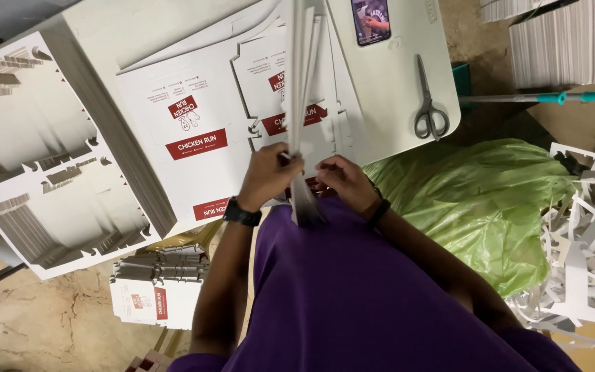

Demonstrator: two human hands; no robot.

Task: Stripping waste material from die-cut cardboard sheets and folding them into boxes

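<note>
My left hand (268, 176) and my right hand (346, 180) both grip a thin bundle of flat white die-cut cardboard sheets (301, 83), held upright on edge in front of my chest. The bundle rises over the white table (394, 76). Under it lie flat printed box blanks (194, 124), white with red panels. My left wrist wears a black watch, my right wrist a dark band.
A tall stack of white die-cut blanks (56, 158) stands at the left. Grey scissors (428, 103) and a phone (370, 21) lie on the table. A green plastic bag (476, 200), cardboard offcuts (587, 234) and more stacks (566, 41) sit at the right. Folded boxes (156, 289) lie on the floor.
</note>
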